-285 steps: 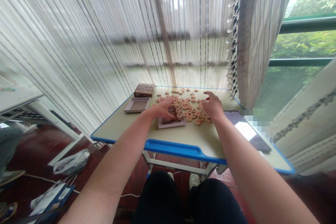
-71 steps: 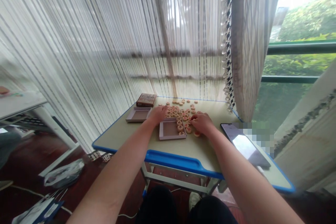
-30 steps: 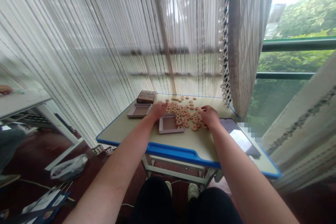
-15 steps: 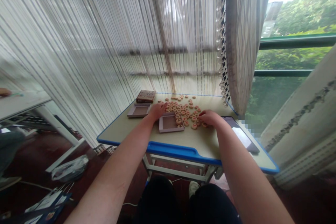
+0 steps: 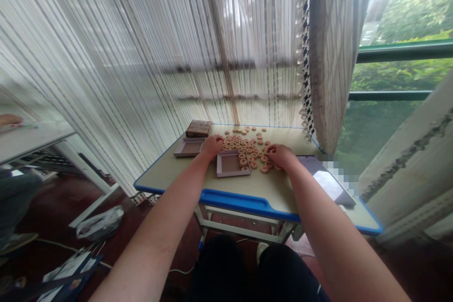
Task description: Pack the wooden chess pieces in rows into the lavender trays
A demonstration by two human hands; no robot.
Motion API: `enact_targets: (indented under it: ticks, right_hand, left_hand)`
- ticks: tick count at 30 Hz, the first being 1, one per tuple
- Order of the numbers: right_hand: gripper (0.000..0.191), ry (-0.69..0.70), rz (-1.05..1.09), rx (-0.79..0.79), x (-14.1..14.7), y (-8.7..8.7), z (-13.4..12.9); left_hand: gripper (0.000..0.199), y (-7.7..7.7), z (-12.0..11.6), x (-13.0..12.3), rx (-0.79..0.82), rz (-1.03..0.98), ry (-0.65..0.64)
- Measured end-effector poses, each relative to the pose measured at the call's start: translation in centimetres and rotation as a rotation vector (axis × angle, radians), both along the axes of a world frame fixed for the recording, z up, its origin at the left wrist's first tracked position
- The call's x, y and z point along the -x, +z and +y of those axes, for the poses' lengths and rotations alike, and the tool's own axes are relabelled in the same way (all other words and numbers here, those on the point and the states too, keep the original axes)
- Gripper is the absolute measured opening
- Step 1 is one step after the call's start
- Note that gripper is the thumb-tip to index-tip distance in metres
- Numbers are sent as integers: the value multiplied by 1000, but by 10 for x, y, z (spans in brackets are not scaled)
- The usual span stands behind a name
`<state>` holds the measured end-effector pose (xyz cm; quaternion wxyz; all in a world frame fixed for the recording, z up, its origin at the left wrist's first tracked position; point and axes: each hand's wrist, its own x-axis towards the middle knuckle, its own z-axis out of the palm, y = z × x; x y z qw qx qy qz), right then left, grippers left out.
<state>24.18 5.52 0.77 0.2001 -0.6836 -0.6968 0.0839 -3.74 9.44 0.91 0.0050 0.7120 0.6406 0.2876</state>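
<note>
Round wooden Chinese chess pieces [image 5: 235, 143] lie in a loose pile across the desk. At the pile's left edge is my left hand [image 5: 213, 145], fingers curled together; what they hold, if anything, is hidden. My right hand [image 5: 281, 155] is at the right edge of the pile, thumb and fingers closed around a piece that is mostly covered. Between the hands, nearer me, sits a shallow open box [image 5: 226, 173] with several pieces in a line along its right wall. The rest of its floor shows bare.
Left of the pile lie a second shallow tray [image 5: 177, 155] and a brown printed box [image 5: 198, 128] behind it. A dark tablet-like device [image 5: 327, 181] rests on the desk's right. The desk [image 5: 170, 174] has a blue edge. Another person's hand [image 5: 10, 119] is at a far-left table.
My left hand's fingers have curled in more, and a loose piece just beyond them no longer shows. My right hand has shifted slightly at the pile's edge. The view has turned a little.
</note>
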Motion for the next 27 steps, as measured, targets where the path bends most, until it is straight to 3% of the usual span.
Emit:
enact_targets:
  ticks: [3,11,16,22,27]
  right_hand:
    - [37,-20,-30,-42,1,1,-2]
    - [33,-11,-30,55,3,1,-1]
    - [31,-29,-11,45,3,0,-2]
    - [31,-27,-22,9,1,-3,1]
    - [31,-41,-59,4,2,-2,-1]
  left_hand:
    - [30,-1,3,2,36,-29,25]
    - [32,-8,12,7,37,-268,21]
    - [32,-11,15,6,46,-292,-38]
    - [37,-15,22,11,-3,-398,-2]
    - [36,-14,25,12,43,-344,-36]
